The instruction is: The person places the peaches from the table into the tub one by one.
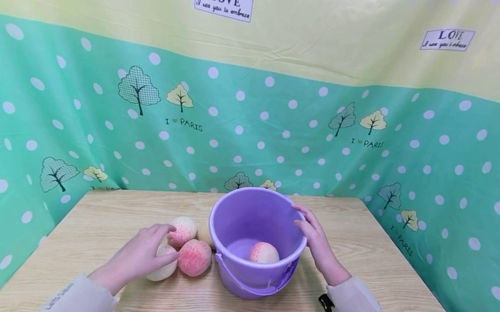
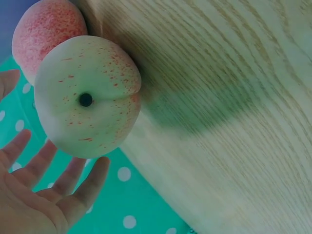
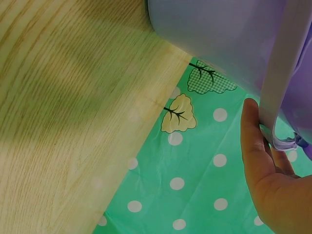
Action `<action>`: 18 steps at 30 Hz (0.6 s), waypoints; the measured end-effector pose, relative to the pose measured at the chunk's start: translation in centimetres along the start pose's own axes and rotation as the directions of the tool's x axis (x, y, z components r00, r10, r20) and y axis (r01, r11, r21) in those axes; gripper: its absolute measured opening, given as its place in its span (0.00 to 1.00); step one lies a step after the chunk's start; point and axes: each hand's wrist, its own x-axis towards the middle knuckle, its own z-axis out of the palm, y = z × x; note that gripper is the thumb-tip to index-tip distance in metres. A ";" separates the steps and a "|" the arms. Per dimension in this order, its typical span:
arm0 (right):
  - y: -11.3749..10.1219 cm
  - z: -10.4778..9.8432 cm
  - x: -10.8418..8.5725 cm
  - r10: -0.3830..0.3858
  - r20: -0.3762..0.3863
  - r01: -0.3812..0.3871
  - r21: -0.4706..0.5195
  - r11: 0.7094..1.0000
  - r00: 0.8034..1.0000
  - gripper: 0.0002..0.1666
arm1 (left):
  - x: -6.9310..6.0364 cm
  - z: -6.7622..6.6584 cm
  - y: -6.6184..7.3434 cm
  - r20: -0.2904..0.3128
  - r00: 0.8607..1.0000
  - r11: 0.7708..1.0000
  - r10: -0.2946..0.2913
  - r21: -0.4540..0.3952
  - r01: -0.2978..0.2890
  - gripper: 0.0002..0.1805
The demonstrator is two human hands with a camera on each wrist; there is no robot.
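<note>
A purple plastic bucket (image 1: 263, 278) stands on the table with one pink-and-white peach (image 1: 265, 253) inside it. My right hand (image 1: 320, 240) holds the bucket's right rim, fingertips over its edge; in the right wrist view the right hand (image 3: 268, 180) lies beside the handle. To the left, a pale peach (image 1: 163, 263) sits under my left hand (image 1: 136, 254). In the left wrist view the left hand (image 2: 44, 190) has its fingers spread beside that pale peach (image 2: 87, 97). Next to it are a redder peach (image 1: 195, 257) and a half-pink peach (image 1: 183, 231).
Another yellowish peach (image 1: 205, 234) is partly hidden behind the bucket's left side. Everything stands on a light wooden table (image 1: 133, 206). A green and yellow printed cloth (image 1: 260, 127) hangs behind the table and at both sides. A small black item (image 1: 326, 303) shows by the right sleeve.
</note>
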 end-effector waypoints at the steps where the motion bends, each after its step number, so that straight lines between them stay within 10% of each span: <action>1: 0.0 0.0 0.0 0.000 0.000 0.000 0.000 1.000 1.000 0.28 | 0.0 0.0 0.0 0.002 1.000 1.000 0.000 0.001 0.000 0.30; 18: 0.1 0.0 0.1 0.004 -0.005 -0.004 0.005 1.000 1.000 0.28 | -0.5 1.1 -0.3 0.047 0.999 1.000 -0.015 0.020 0.014 0.31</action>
